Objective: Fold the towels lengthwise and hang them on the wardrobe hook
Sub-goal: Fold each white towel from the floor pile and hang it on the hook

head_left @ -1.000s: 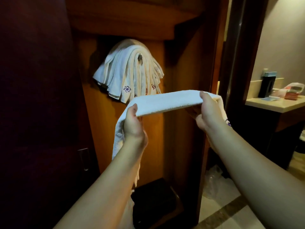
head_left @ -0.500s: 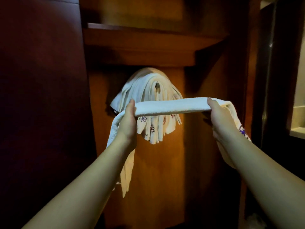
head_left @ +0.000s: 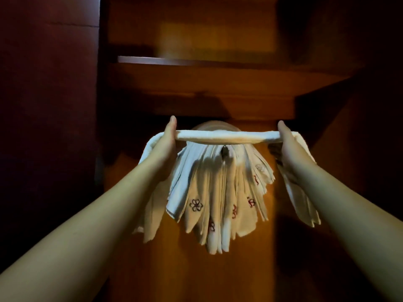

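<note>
Folded white towel stretched level before wooden wardrobe back panel.
Left hand and right hand each grip one end, well apart, over hung bundle of embroidered cream towels.

soft cloth towel, glossy wood wardrobe

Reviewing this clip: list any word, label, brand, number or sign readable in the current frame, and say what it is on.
None: no readable word, number or brand in this frame.
Hanging towels: embroidered dark and red marks near the ends, one flower-shaped; they are motifs, too blurred to read as letters.
Folded towel held by the left hand and right hand: no marking visible.
</note>
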### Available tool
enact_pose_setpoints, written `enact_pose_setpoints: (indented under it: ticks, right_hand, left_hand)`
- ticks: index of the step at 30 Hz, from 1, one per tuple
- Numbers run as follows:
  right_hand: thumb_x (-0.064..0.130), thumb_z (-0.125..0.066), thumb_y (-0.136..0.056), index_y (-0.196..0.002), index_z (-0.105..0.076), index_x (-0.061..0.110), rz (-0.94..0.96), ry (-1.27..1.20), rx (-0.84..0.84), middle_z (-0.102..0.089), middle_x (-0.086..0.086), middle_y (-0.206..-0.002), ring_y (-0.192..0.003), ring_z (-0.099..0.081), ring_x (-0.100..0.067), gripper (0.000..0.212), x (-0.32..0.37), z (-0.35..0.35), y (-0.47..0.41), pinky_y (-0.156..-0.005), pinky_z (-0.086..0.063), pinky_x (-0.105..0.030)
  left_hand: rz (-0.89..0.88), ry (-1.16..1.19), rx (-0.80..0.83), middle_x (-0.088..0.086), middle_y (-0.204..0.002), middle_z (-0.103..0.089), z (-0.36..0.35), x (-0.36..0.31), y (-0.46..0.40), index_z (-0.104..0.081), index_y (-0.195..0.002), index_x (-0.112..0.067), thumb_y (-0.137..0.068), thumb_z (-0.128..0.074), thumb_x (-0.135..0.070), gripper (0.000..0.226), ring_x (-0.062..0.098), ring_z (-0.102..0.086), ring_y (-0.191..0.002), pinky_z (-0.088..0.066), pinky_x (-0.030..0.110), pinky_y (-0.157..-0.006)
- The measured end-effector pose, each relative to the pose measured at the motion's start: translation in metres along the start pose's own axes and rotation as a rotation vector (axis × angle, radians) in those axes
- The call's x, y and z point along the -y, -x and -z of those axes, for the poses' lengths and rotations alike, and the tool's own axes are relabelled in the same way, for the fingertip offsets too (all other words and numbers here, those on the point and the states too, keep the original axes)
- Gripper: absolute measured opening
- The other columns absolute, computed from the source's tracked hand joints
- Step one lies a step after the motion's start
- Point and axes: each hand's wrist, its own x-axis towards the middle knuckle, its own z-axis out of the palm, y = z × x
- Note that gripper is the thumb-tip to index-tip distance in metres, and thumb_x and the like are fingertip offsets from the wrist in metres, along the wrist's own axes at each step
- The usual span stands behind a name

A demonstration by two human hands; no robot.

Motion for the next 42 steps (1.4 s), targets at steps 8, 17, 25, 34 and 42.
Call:
enact_pose_setpoints:
  ticks: [8,17,25,34,42]
  right_hand:
    - [0.086,-0.04,-0.08,-0.151,-0.04,0.019,0.07,0.109,0.021,-0.055,-0.01,-0.146,-0.132,-0.052,-0.027,0.098,0.013,-0.031,-0.099,-0.102,-0.035,-0.04]
    - [0.085,-0.034,-0.086,-0.142,-0.049,0.02,-0.016,0.182,0.009,-0.064,-0.011,-0.124,-0.105,-0.06,-0.022,0.086,-0.02,-0.044,-0.165,-0.096,-0.039,-0.039]
    - [0.061,-0.041,-0.097,-0.105,-0.062,0.019,0.044,0.161,-0.149,-0.066,-0.005,-0.094,-0.084,-0.061,-0.017,0.048,-0.051,-0.046,-0.183,-0.075,-0.044,-0.03]
    - [0.05,-0.028,-0.101,-0.101,-0.059,0.015,-0.043,0.365,-0.067,-0.062,-0.012,-0.091,-0.08,-0.054,-0.021,0.047,-0.105,-0.036,-0.164,-0.061,-0.032,-0.03]
    - [0.046,-0.04,-0.099,-0.093,-0.059,0.019,-0.193,0.074,-0.025,-0.065,-0.011,-0.093,-0.089,-0.061,-0.024,0.035,-0.121,-0.037,-0.135,-0.069,-0.041,-0.034]
  left_hand:
    - [0.027,-0.023,0.034,0.014,-0.106,-0.076,-0.015,-0.01,-0.084,-0.067,-0.116,-0.006,-0.096,-0.036,-0.072,0.076,0.02,-0.074,-0.097,-0.058,0.03,-0.074]
    - [0.09,-0.154,0.021,0.014,-0.137,-0.061,-0.012,0.022,-0.155,-0.056,-0.139,-0.01,-0.091,-0.033,-0.078,0.087,0.024,-0.063,-0.119,-0.047,0.038,-0.104]
    - [0.126,-0.085,0.015,0.012,-0.127,-0.067,-0.006,0.047,-0.162,-0.061,-0.131,-0.015,-0.093,-0.032,-0.076,0.078,0.021,-0.066,-0.111,-0.05,0.032,-0.089]
    - [0.173,-0.116,-0.184,0.01,-0.104,-0.071,-0.019,0.1,-0.136,-0.062,-0.119,-0.018,-0.094,-0.05,-0.054,0.046,0.025,-0.065,-0.099,-0.051,0.036,-0.089]
    - [0.238,0.095,-0.276,0.015,-0.115,-0.072,-0.016,0.117,-0.103,-0.068,-0.123,-0.012,-0.094,-0.049,-0.049,0.05,0.034,-0.067,-0.107,-0.054,0.045,-0.093]
